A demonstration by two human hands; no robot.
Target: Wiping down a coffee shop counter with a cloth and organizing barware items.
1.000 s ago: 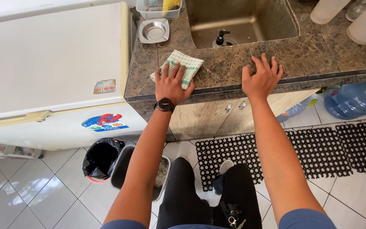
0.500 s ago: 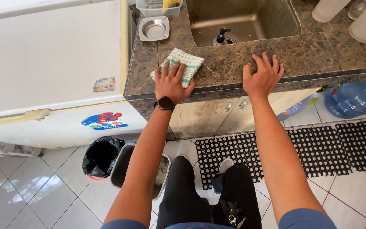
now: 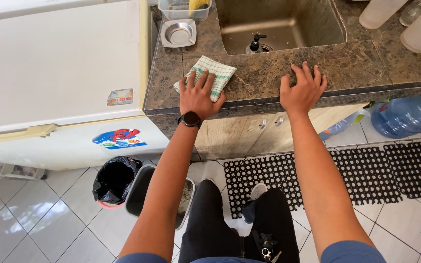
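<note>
Your left hand [image 3: 198,97] lies flat w/ fingers [image 3: 205,80] spread, palm pressing down on the near half of a folded green-and-white checked cloth [image 3: 209,74]; it pins the cloth rather than pinching it. The cloth sits on the brown stone counter [image 3: 259,73] near its front edge, just left of the sink front. A dark watch [image 3: 190,119] is on that wrist. Your right hand [image 3: 302,90] is well apart to the right, also flat on the bare counter, fingers [image 3: 308,70] spread, holding nothing. Beyond both hands is the steel sink [image 3: 288,22], w/ a black pump dispenser [image 3: 256,44] inside by the near wall. Left of the sink: a small square metal dish [image 3: 178,33] and a clear tub [image 3: 181,9]. A white chest freezer [image 3: 57,73] butts against the counter's left end. On the floor: a black-lined bin [image 3: 115,179], a black rubber mat [image 3: 366,170], and a blue water jug [image 3: 408,114] under the counter at right.
</note>
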